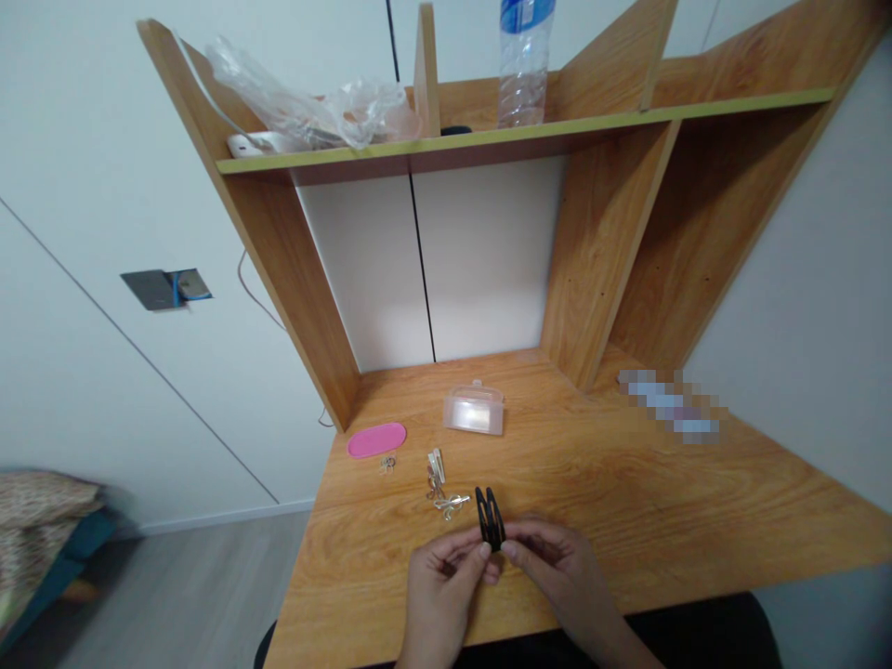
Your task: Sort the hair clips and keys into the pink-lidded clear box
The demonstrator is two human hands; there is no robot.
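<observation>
Black snap hair clips [491, 520] stand upright between my fingertips, just above the front part of the desk. My left hand [446, 578] pinches their lower end from the left, thumb toward me. From the right, my right hand [550, 557] pinches the same end. Beyond my hands lie several silvery hair clips [436, 465] and light metal clips [452, 505] in a loose group. A pink oval tray [376, 440] rests at the left, with a few small metallic pieces [388, 463] in front of it. Farther back sits a clear plastic box [475, 411].
The wooden desk [627, 520] carries a shelf unit [446, 149] along its back. On the shelf are a water bottle [524, 74] and a crumpled plastic bag [327, 111]. A blurred item [669, 406] lies at the right. A black chair edge [711, 627] is near me.
</observation>
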